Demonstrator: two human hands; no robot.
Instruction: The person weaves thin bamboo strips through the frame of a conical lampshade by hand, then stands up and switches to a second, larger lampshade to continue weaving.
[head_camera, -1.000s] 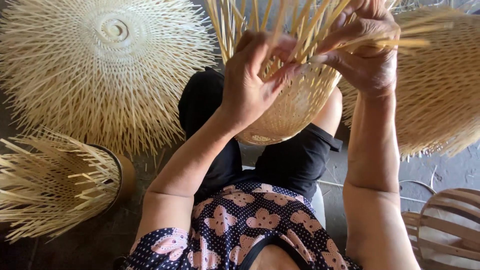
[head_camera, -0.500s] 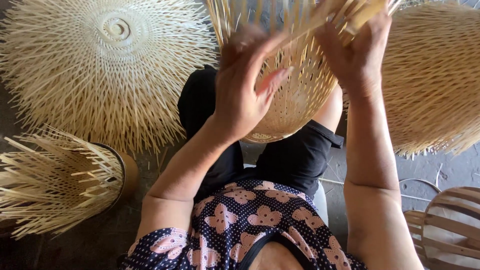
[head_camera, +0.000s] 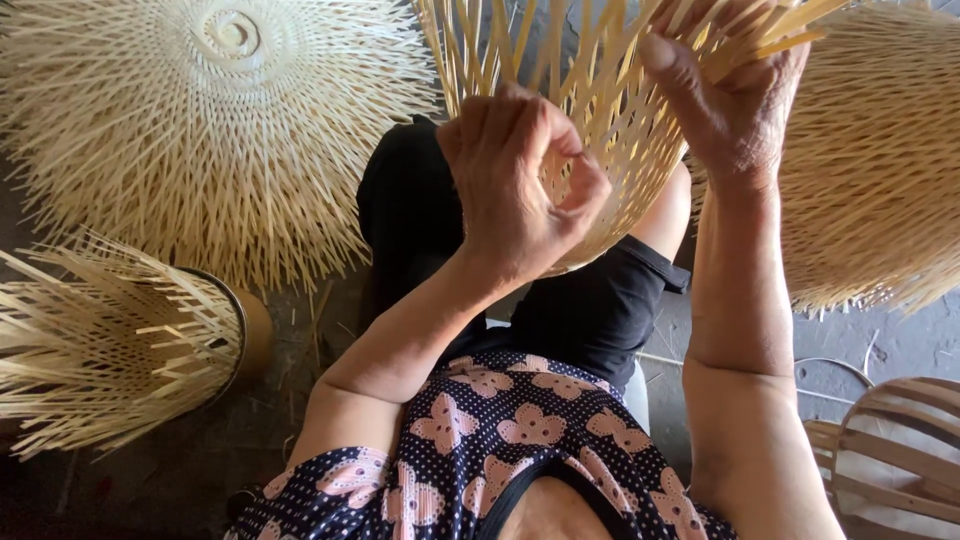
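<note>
Bamboo weave (head_camera: 610, 130) between both hands

The half-woven basket (head_camera: 610, 130) on the lap is filling the space between the two hands, and its loose strips are sticking up toward the camera, blocking the way straight ahead. A wide woven dome (head_camera: 210, 120) is crowding the left side and another woven shade (head_camera: 880, 170) is pressing close on the right. Only the bare floor (head_camera: 880, 340) under the right forearm is staying open, beside a bent-slat frame (head_camera: 900, 450) and a strip bundle (head_camera: 110, 340) at the lower left.
</note>
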